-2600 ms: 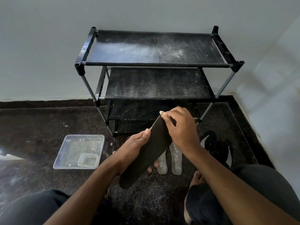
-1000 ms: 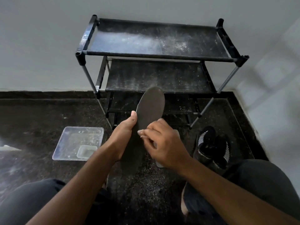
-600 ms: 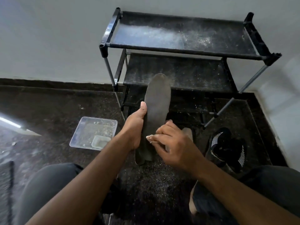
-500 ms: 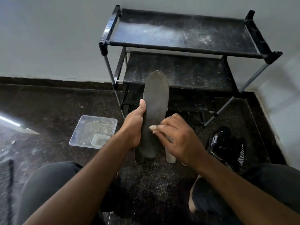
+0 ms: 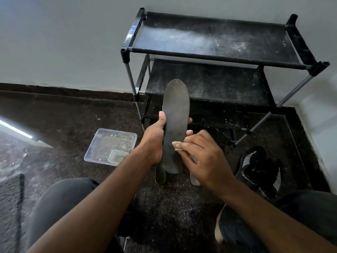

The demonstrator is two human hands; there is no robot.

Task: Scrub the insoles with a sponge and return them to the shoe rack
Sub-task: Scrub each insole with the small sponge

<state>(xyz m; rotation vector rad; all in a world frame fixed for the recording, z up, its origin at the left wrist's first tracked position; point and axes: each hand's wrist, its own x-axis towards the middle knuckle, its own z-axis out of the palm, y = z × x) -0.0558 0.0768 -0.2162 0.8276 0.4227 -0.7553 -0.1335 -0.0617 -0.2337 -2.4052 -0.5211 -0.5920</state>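
Grey and slightly curved, the insole (image 5: 175, 123) is standing nearly upright at the centre of the frame, in front of the shoe rack (image 5: 218, 57) and not yet on it. The left hand (image 5: 155, 141) is gripping it along its left edge, thumb lying up the front and fingertips wrapping round the far edge. The right hand (image 5: 202, 156) is pinching a pale sponge (image 5: 176, 144) and pressing it against the insole's lower right side, fingers curled together over it. Below the hands, more insoles (image 5: 160, 175) are lying on the dark speckled floor (image 5: 63, 128), mostly covered, so their number is hard to tell. Left of centre a clear tray (image 5: 102, 143) is sitting on the floor with a small tub (image 5: 116, 156) inside; its contents are unclear. At lower right a black shoe (image 5: 260, 167) is lying near the person's knee. The insole is being held only along its middle, so a hard stroke could likely bend it or twist it out of the grip, dropping it onto the gritty floor. Most of the sponge is hidden under the fingers, and the rack's lowest shelf is lost in shadow.
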